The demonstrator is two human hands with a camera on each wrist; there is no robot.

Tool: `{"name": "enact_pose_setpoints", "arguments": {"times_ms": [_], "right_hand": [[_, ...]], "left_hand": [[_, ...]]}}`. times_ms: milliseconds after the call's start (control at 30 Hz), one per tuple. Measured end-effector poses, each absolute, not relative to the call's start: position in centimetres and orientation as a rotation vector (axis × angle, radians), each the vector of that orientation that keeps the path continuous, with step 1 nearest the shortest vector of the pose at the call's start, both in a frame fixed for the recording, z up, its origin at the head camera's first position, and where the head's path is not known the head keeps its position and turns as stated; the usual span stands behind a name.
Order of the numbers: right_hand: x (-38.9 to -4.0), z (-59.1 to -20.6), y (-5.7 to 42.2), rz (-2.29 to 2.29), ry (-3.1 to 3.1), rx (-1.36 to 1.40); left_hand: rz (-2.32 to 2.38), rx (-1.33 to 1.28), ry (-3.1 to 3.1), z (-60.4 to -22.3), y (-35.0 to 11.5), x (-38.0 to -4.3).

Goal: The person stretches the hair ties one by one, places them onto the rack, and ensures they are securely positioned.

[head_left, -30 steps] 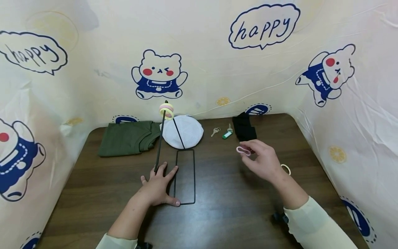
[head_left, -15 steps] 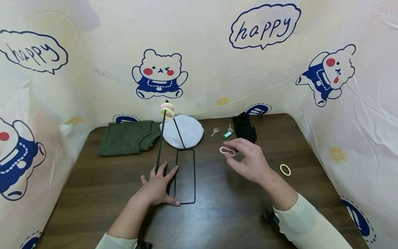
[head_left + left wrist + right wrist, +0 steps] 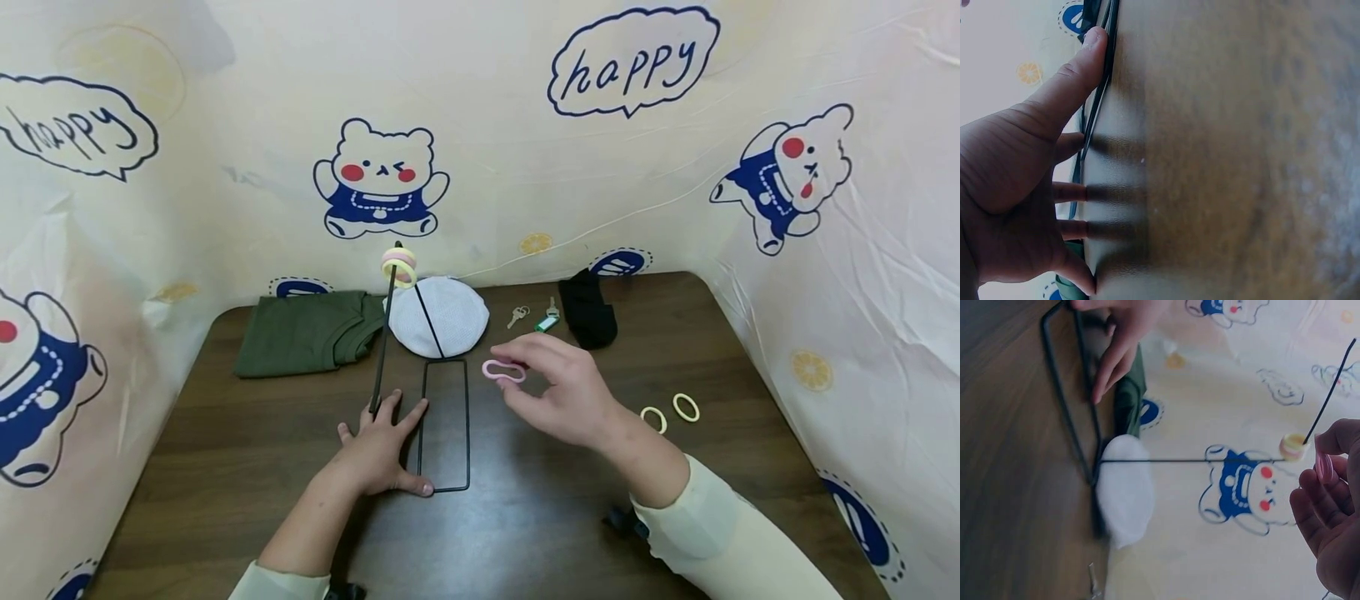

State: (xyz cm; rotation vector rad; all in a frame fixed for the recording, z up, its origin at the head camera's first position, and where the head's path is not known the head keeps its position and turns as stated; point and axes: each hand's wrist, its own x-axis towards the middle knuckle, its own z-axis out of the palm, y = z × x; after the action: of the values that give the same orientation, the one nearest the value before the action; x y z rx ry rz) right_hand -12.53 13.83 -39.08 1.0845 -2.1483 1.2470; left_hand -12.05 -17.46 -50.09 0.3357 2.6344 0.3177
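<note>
A black wire stand (image 3: 467, 425) with a rectangular base stands on the table. Several yellow and pink hair ties (image 3: 400, 257) sit on its raised arm. My left hand (image 3: 381, 457) rests over the left side of the base, fingers spread, its thumb on the wire in the left wrist view. Between thumb and fingertips, my right hand (image 3: 564, 393) pinches a pink hair tie (image 3: 1324, 467), squeezed into a narrow loop and held above the table, right of the stand. Two yellow hair ties, one partly behind the right forearm (image 3: 663, 422) and one farther right (image 3: 697, 411), lie on the table.
Along the back edge lie a folded green cloth (image 3: 300, 333), a white round cloth item (image 3: 457, 321) behind the stand, a key (image 3: 518, 315), a key with a green tag (image 3: 547, 322) and a black cloth (image 3: 588, 308). A printed curtain (image 3: 495, 125) surrounds the table.
My right hand has moved left toward the stand with the pink hair tie, uncovering the yellow hair ties on the right. My left hand has stayed in place.
</note>
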Motion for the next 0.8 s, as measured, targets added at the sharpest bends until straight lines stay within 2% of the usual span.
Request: {"name": "enact_pose_setpoints", "arguments": {"times_ms": [800], "right_hand": [[-9.8, -33.4, 8.2, 1.173, -1.831, 1.414]], "left_hand": [[0.368, 0.334, 2.645, -50.2, -17.6, -12.0]]}}
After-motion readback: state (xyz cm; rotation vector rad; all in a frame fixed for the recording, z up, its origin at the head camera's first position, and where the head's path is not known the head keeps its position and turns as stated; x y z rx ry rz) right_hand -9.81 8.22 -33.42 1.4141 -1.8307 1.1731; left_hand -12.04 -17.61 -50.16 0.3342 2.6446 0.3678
